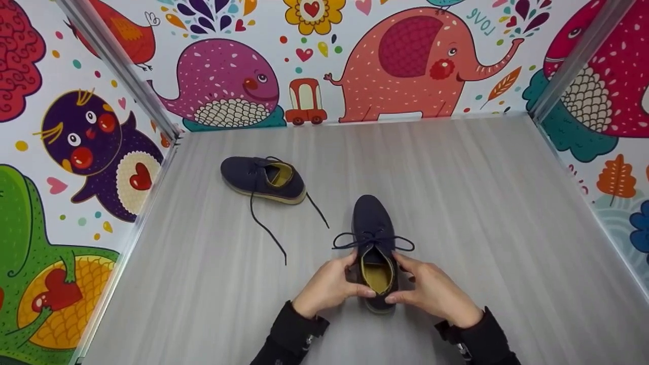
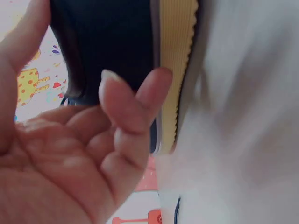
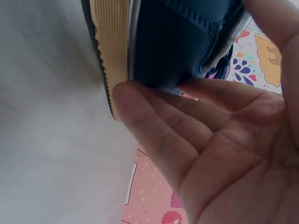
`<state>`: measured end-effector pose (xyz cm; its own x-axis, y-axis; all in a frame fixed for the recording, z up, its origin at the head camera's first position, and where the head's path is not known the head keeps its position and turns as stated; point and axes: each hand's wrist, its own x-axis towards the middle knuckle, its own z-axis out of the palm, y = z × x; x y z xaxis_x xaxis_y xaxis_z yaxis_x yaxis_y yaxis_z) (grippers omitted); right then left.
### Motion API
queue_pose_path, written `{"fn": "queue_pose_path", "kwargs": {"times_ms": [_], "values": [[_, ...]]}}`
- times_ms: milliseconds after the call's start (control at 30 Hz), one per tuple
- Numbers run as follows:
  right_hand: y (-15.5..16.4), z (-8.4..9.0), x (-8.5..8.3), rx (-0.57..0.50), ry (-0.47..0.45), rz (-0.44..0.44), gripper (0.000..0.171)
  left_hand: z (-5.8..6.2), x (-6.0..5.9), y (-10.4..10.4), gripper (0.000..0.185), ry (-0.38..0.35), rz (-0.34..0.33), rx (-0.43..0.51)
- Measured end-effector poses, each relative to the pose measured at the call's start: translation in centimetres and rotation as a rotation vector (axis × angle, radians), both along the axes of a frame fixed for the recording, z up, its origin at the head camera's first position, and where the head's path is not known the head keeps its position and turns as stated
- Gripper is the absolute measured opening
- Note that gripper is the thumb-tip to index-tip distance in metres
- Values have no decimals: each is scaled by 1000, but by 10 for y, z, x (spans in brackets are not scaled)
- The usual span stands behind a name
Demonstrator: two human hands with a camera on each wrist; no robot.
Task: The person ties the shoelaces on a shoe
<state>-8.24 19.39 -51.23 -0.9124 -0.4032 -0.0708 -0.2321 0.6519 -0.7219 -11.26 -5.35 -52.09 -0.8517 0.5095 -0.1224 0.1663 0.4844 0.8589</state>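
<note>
A dark blue shoe [image 1: 374,238] stands on the grey table [image 1: 481,213] between the two hands, low in the middle of the head view. The left hand [image 1: 327,286] grips the heel end from one side, thumb over the rim of the opening, and the right hand [image 1: 431,289] grips it from the other side — fingers curled round the back of the shoe in both wrist views, against the dark cloth just above the ribbed tan sole [image 3: 110,51].

The shoe's long axis runs straight away from the person: toe toward the far wall, heel at the hands. Its lace [image 1: 372,242] is tied in a bow across the top. The opening shows a yellow lining and holds nothing.

A second shoe [image 1: 263,178] lies well apart, up and to the left — long axis across the table, toe to the left, its laces [image 1: 266,228] loose and trailing over the table.
</note>
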Motion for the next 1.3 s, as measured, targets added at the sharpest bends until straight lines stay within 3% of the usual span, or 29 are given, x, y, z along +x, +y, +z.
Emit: {"fn": "queue_pose_path", "kwargs": {"times_ms": [167,300,567,733,1067,1300], "values": [[7,-1,-18,-37,20,-5,92,-2,-18,16,88,27,16,51],[17,1,-39,-36,18,-12,89,-1,-37,32,88,44,48,16],[46,5,-91,24,-35,-27,87,0,-90,72,84,8,87,-35],[62,7,-117,30,-51,-31,85,3,-116,93,83,7,89,-55],[89,8,-152,75,-23,-22,79,8,-152,124,83,-33,111,-95],[104,5,-175,67,-22,-7,76,10,-173,142,81,-10,116,-100]]}}
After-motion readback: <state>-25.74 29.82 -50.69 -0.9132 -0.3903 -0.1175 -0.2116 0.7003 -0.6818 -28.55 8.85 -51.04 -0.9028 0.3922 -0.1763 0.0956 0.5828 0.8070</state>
